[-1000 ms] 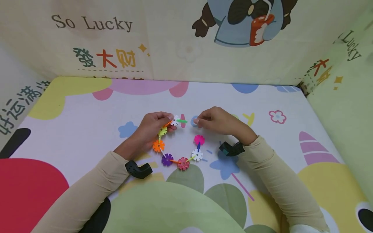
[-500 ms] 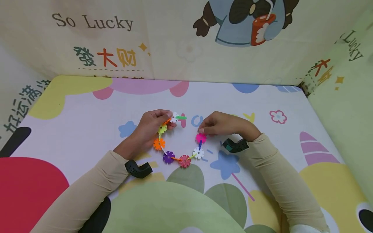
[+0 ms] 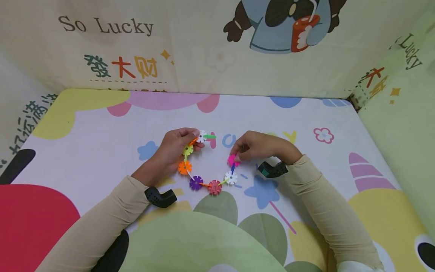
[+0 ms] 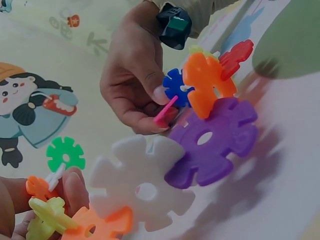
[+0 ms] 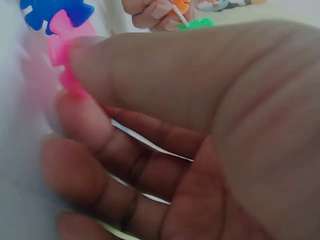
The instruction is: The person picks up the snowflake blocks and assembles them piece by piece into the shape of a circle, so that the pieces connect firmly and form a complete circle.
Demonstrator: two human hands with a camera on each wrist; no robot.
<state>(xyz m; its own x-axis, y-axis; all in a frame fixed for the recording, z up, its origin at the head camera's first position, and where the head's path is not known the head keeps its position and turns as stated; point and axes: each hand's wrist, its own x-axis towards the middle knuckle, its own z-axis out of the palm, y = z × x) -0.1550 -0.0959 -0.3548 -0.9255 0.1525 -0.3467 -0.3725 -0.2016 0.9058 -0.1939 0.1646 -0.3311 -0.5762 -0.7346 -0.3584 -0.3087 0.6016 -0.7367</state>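
Note:
A U-shaped chain of notched plastic snowflake discs, slotted edge to edge, spans my two hands. My left hand (image 3: 171, 149) pinches it near its upper left end, beside a white disc (image 3: 202, 136); a green disc (image 3: 210, 136) juts out rightward from there. Yellow (image 3: 188, 149), orange (image 3: 185, 167), purple (image 3: 196, 183) and red (image 3: 215, 187) discs curve round the bottom. At the other end, thumb and forefinger of my right hand (image 3: 261, 146) pinch a pink disc (image 5: 61, 45), which is joined to a blue disc (image 5: 57, 11). The chain's two ends stand apart.
The chain lies over a table (image 3: 272, 121) with a cartoon-printed cover. A printed cloth wall (image 3: 197, 71) rises behind it, and another (image 3: 404, 124) stands at the right. Each wrist carries a black camera mount (image 3: 161, 197).
My right hand has come down from above the chain's open end and taken hold of the pink disc. The left hand keeps its grip, slightly higher than before.

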